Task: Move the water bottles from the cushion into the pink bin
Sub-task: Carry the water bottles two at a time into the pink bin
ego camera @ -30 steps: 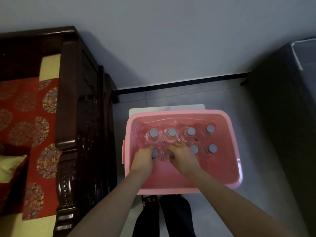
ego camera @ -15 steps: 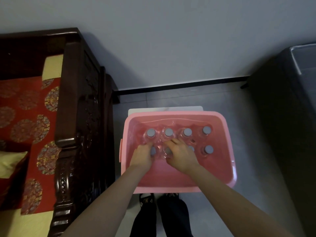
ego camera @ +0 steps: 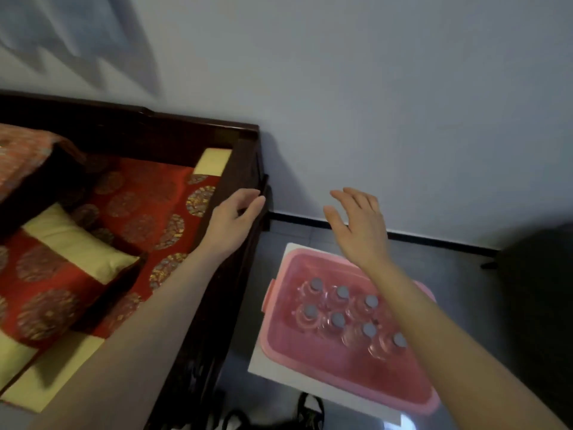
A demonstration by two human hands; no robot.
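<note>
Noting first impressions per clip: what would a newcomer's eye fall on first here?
The pink bin on the floor at lower right stands out, with grey-capped water bottles standing upright in two rows inside. Next come two empty, open hands: the left hand by the dark wooden frame, the right hand above the bin. The red patterned cushion at left shows no bottles.

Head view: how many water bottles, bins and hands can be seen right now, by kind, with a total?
Clear plastic water bottles with grey caps: 7 showing, all in the bin; the right forearm may hide more
Pink plastic bin: 1
Bare hands: 2, left hand and right hand, both empty
Total: 10
</note>
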